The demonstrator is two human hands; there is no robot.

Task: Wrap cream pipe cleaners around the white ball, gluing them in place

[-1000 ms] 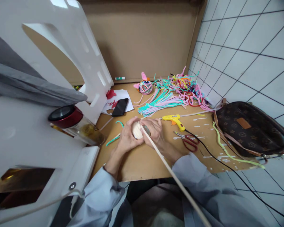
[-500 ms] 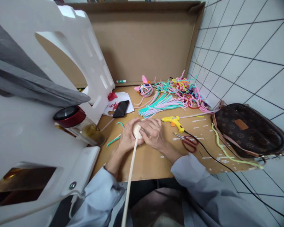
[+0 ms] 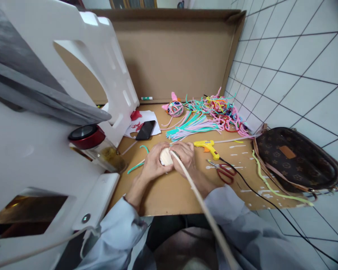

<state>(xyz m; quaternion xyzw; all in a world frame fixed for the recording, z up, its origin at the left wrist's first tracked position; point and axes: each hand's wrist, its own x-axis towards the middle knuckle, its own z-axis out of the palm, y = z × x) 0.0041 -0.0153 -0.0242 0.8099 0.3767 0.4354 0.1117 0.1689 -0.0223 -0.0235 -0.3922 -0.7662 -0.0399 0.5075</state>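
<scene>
Between my hands, just above the table, is a pale round ball (image 3: 165, 157) that looks wound with cream cord. My left hand (image 3: 154, 162) cups it from the left, fingers curled round its side. A long strand of cream cord (image 3: 196, 192) runs from the ball's top over my right wrist and down past the lower edge of view. My right hand (image 3: 184, 156) is closed at the ball's right side, its fingers at the strand's start. The ball's underside is hidden by my hands. Left of them lie teal pipe cleaners (image 3: 135, 167).
A yellow glue gun (image 3: 207, 145) and red-handled scissors (image 3: 224, 171) lie to the right, near a brown handbag (image 3: 298, 161). Behind are bundled pipe cleaners (image 3: 193, 126), a pink-eared ball figure (image 3: 175, 108) and a black phone (image 3: 145, 129). A glass bottle (image 3: 108, 153) stands left.
The cord strand has swung from hanging straight down between my arms to slanting right across my right forearm. My right hand has shifted slightly on the ball. The camera view has tilted up slightly.
</scene>
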